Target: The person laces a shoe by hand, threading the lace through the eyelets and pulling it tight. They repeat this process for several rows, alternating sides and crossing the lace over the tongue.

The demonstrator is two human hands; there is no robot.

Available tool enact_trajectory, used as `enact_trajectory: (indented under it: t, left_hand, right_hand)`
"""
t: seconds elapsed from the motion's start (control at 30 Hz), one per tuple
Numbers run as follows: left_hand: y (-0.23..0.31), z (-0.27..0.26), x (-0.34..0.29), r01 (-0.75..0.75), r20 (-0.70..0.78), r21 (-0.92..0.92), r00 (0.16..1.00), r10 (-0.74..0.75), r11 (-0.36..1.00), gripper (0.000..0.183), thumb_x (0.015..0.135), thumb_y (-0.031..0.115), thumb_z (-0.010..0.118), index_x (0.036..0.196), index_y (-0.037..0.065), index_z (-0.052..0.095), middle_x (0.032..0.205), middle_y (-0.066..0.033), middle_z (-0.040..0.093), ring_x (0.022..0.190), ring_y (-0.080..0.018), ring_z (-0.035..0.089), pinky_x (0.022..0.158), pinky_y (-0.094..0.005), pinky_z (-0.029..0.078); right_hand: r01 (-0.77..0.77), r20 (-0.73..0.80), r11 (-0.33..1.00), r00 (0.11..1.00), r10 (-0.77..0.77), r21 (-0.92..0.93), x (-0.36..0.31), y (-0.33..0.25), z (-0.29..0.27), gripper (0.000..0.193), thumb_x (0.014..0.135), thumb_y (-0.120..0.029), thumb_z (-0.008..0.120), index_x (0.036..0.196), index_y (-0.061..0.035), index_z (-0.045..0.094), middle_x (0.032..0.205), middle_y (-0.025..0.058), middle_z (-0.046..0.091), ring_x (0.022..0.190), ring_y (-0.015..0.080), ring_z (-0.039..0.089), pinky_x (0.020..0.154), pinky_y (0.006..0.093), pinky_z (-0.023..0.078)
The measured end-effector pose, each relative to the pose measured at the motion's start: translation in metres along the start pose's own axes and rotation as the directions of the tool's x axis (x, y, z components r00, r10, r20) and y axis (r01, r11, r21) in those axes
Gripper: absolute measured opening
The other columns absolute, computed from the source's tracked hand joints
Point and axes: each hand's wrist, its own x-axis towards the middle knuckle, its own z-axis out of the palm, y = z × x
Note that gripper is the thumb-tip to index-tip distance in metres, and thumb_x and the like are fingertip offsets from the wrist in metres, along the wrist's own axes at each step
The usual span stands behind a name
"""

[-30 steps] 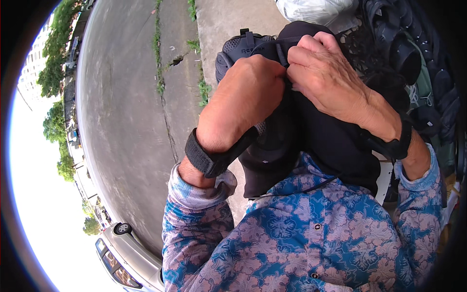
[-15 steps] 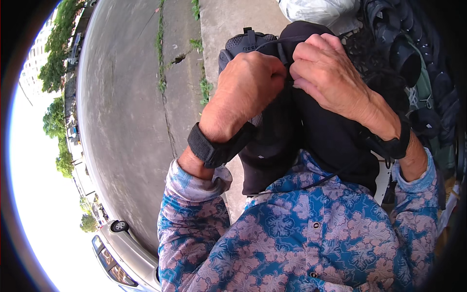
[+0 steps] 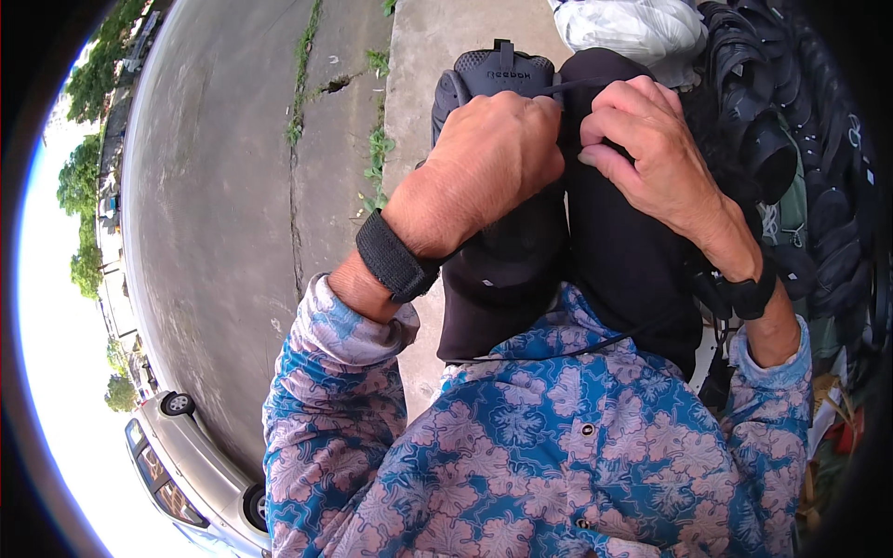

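Note:
A black shoe (image 3: pixel 504 73) with a mesh-textured collar and a pull tab lies over my dark-trousered left thigh; much of it is hidden by my hand. My left hand (image 3: pixel 498 149) is closed over the shoe, back of the hand up, and its grip is hidden. A dark shoelace (image 3: pixel 575 86) stretches from beside the left hand across to my right hand (image 3: pixel 644 139). The right fingers are curled round the lace above my right knee, with the thumb standing apart lower down. Both wrists wear black bands.
Many black shoes (image 3: pixel 828 177) are heaped along my right side. A white plastic bag (image 3: pixel 637 33) lies beyond my right knee. Left of me a concrete ledge (image 3: pixel 423 56) borders a grey paved yard (image 3: pixel 214 186). A silver car (image 3: pixel 200 465) stands at lower left.
My view has shifted, and the hands sit slightly farther apart. The right thumb has come away from the curled fingers. More of the shoe's collar shows above the left hand.

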Motion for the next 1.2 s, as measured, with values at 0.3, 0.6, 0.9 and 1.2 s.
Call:
enact_trajectory:
  t: [0.3, 0.6, 0.9, 1.2]
  left_hand:
    - [-0.007, 0.003, -0.008, -0.02, -0.086, -0.064, 0.996, 0.014, 0.998, 0.01, 0.077, 0.007, 0.062, 0.084, 0.001, 0.062, 0.066, -0.0202, 0.06, 0.065, -0.0397, 0.062, 0.06, -0.0444, 0.05]
    - [-0.004, -0.001, -0.015, -0.016, -0.123, -0.029, 0.992, 0.012, 0.999, 0.008, 0.076, 0.003, 0.061, 0.084, 0.001, 0.058, 0.064, -0.0201, 0.058, 0.062, -0.0391, 0.061, 0.057, -0.0427, 0.05]
    - [-0.001, -0.03, -0.025, 0.061, -0.217, -0.11, 0.972, -0.084, 0.992, 0.009, 0.081, 0.002, 0.061, 0.09, 0.002, 0.063, 0.064, -0.0122, 0.06, 0.057, -0.0177, 0.061, 0.055, -0.0299, 0.048]
    - [0.007, -0.014, -0.022, 0.228, -0.063, -0.481, 0.954, -0.292, 0.847, 0.013, 0.082, 0.004, 0.063, 0.094, -0.001, 0.064, 0.063, -0.0159, 0.062, 0.058, -0.0275, 0.066, 0.055, -0.0329, 0.05]
  right_hand:
    - [-0.047, 0.06, 0.999, 0.997, 0.047, 0.005, 0.003, -0.001, -0.004, 0.01, 0.077, -0.011, 0.072, 0.081, -0.0082, 0.063, 0.085, 0.0032, 0.054, 0.09, 0.0235, 0.053, 0.089, 0.0391, 0.039]
    - [-0.027, 0.036, 0.999, 0.999, 0.025, 0.047, 0.001, 0.005, -0.003, 0.009, 0.078, -0.011, 0.071, 0.083, -0.0086, 0.064, 0.086, 0.0027, 0.055, 0.09, 0.023, 0.054, 0.089, 0.0386, 0.039]
    - [0.0, -0.077, 0.997, 0.997, 0.006, 0.075, 0.012, 0.0, 0.007, 0.007, 0.08, -0.014, 0.07, 0.084, -0.0097, 0.067, 0.09, 0.0013, 0.059, 0.091, 0.0226, 0.056, 0.088, 0.0389, 0.039]
    - [0.004, -0.121, 0.898, 0.991, 0.055, 0.441, 0.037, 0.002, 0.0, 0.008, 0.084, -0.015, 0.066, 0.082, -0.008, 0.069, 0.073, 0.0047, 0.059, 0.071, 0.0204, 0.06, 0.065, 0.0328, 0.044]
